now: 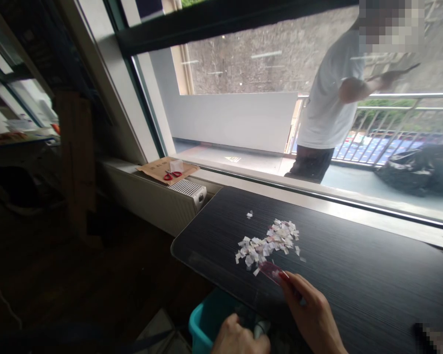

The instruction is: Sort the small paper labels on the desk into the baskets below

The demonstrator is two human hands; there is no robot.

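Observation:
My right hand (310, 305) is over the table's near part, thumb and fingers pinched on a pink translucent strip (268, 270). The strip's far end touches the near edge of a pile of small whitish paper-like pieces (269, 242). A couple of similar pieces (249, 215) lie apart, beyond the pile. Low in the view, my left hand (239, 338) is closed, beside a turquoise bin (196, 327) below the table edge. Something pale shows by its fingers, but what it is cannot be made out.
The dark table (354, 255) stands against a window. Red-handled scissors (172, 175) lie on a brown envelope (153, 169) above a radiator (192, 196). A person in a white shirt (330, 93) stands outside the glass. A dark object (423, 334) sits at the table's lower right.

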